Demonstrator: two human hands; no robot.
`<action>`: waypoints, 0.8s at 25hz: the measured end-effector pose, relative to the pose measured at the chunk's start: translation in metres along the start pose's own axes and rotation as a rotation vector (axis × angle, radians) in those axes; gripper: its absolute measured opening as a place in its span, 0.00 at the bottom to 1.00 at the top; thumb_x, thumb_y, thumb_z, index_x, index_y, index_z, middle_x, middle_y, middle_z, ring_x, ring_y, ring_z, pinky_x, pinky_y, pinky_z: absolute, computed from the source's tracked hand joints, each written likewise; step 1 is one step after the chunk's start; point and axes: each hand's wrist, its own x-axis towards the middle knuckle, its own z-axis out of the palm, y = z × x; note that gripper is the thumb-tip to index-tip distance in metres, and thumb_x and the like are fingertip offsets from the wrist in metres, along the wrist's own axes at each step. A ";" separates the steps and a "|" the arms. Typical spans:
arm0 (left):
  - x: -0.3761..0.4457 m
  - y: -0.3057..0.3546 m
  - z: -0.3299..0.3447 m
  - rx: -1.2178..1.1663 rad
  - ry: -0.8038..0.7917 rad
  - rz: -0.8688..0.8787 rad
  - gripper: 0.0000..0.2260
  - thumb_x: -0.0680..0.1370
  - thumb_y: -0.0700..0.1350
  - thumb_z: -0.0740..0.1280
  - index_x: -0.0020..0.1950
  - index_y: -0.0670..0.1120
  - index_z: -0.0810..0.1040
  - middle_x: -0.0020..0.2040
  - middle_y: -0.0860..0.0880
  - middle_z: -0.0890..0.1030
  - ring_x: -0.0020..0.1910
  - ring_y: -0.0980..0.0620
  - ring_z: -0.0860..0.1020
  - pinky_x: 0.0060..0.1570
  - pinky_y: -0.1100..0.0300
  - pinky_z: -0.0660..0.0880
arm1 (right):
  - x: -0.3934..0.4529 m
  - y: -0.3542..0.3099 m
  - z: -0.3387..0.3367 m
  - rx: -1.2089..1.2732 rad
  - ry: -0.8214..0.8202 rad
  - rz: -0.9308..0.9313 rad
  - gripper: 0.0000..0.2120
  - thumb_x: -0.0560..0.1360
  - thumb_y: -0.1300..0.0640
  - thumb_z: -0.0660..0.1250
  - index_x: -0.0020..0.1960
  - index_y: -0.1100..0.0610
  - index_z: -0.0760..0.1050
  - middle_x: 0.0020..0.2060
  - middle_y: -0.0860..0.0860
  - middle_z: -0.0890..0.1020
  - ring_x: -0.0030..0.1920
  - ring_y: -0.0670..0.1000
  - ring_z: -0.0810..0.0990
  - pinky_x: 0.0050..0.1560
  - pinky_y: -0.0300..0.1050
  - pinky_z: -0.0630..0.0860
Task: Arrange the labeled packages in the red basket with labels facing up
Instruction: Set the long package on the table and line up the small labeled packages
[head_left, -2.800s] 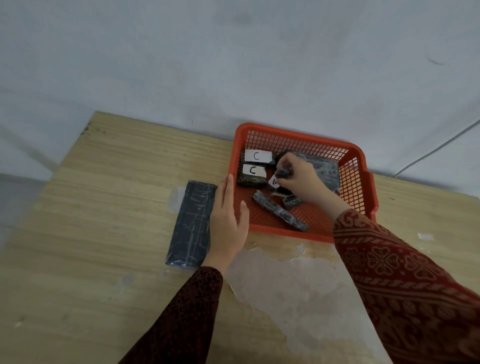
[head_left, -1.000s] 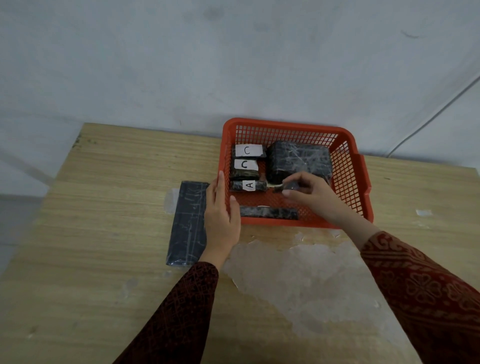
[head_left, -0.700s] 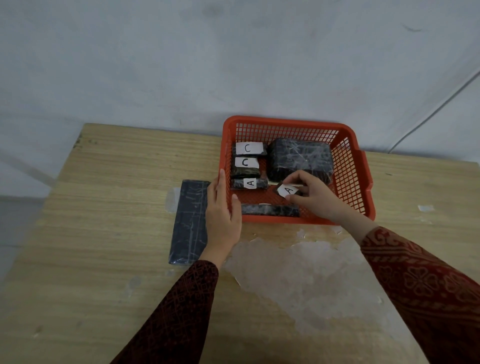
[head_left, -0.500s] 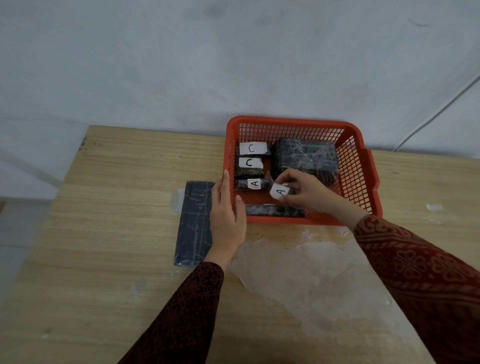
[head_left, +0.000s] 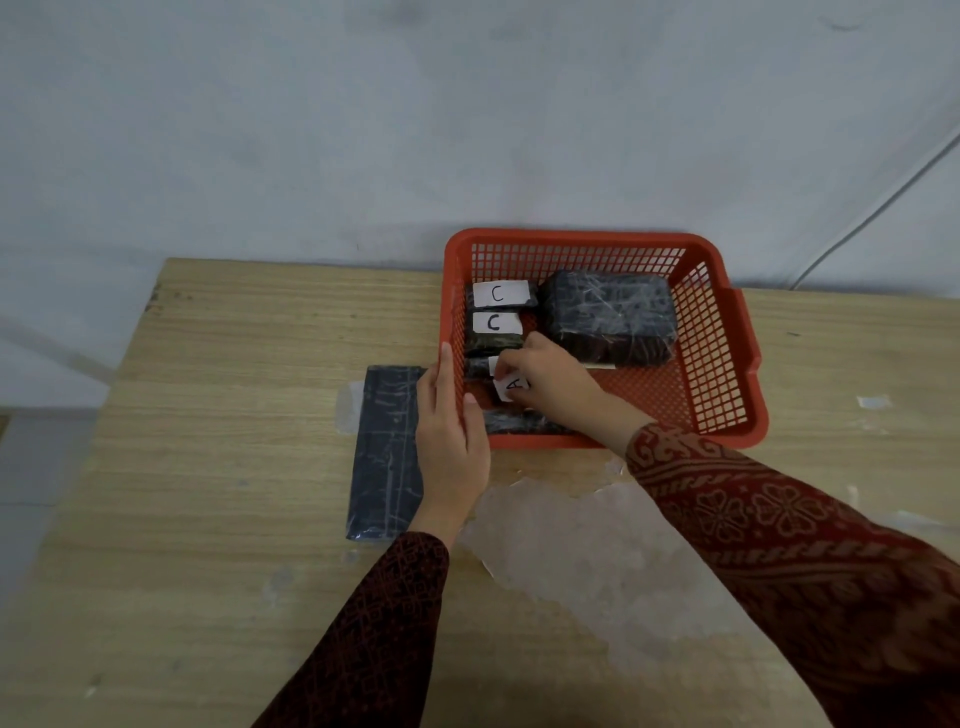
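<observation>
The red basket (head_left: 727, 364) stands at the back of the wooden table. Two small dark packages with white C labels (head_left: 501, 294) (head_left: 494, 323) lie face up along its left side. Below them lies a package labelled A (head_left: 477, 367), partly hidden by my right hand (head_left: 550, 382). That hand is shut on a small package with an A label (head_left: 511, 387) facing up, just below the first A package. A large dark package (head_left: 608, 317) fills the back right. A long thin package (head_left: 524, 422) lies by the front wall. My left hand (head_left: 449, 441) rests flat against the basket's left wall.
A long flat dark package (head_left: 384, 452) lies on the table left of the basket, partly under my left hand. A pale worn patch (head_left: 561, 525) marks the table in front. A cable (head_left: 872, 208) runs down the wall at the right.
My right hand turned the small package so its A label faces up and carried it left, towards the column of labelled packages. The left hand stayed against the basket.
</observation>
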 end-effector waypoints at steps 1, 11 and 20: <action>0.000 0.000 0.000 0.000 0.003 0.004 0.23 0.81 0.43 0.54 0.77 0.42 0.58 0.64 0.39 0.70 0.55 0.77 0.65 0.51 0.82 0.64 | 0.002 0.000 0.000 0.018 -0.009 -0.008 0.12 0.70 0.61 0.73 0.53 0.58 0.78 0.49 0.57 0.78 0.53 0.56 0.73 0.48 0.44 0.68; 0.000 0.001 0.000 0.024 0.004 -0.026 0.23 0.81 0.43 0.55 0.77 0.43 0.58 0.62 0.39 0.71 0.55 0.77 0.65 0.50 0.83 0.63 | -0.003 -0.004 0.009 0.273 0.069 0.099 0.09 0.69 0.63 0.73 0.48 0.63 0.78 0.46 0.59 0.81 0.47 0.57 0.78 0.48 0.47 0.75; -0.001 0.002 -0.002 0.027 0.002 -0.017 0.24 0.81 0.39 0.56 0.77 0.43 0.58 0.60 0.39 0.72 0.53 0.76 0.66 0.50 0.82 0.64 | -0.032 0.044 -0.023 0.223 -0.317 0.209 0.19 0.67 0.54 0.76 0.54 0.55 0.76 0.48 0.50 0.80 0.48 0.50 0.78 0.49 0.45 0.78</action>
